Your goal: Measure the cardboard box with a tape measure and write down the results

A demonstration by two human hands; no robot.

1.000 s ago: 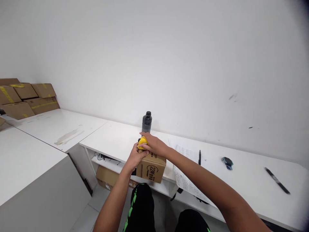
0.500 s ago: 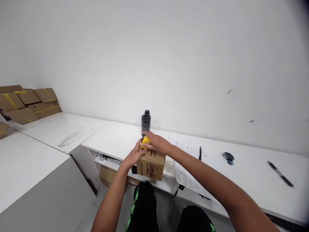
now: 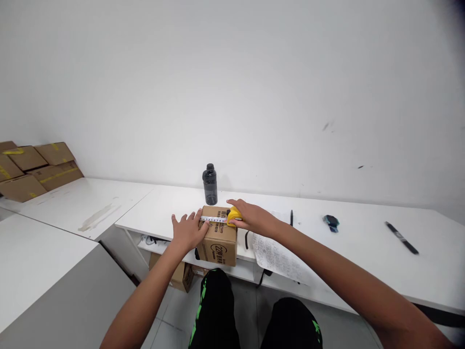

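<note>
A small cardboard box sits at the front edge of the white desk. My right hand grips a yellow tape measure at the box's right top edge. Its tape blade lies stretched across the box top. My left hand rests at the box's left edge, fingers spread, with the thumb pressing the tape's end down.
A dark bottle stands just behind the box. A printed paper sheet hangs over the desk edge, with a pen, a small blue-black object and a black knife-like tool further right. Taped cardboard boxes are stacked far left.
My right hand has pulled the tape measure body to the right across the box top, drawing out the blade. My left hand opened and shifted to the box's left edge.
</note>
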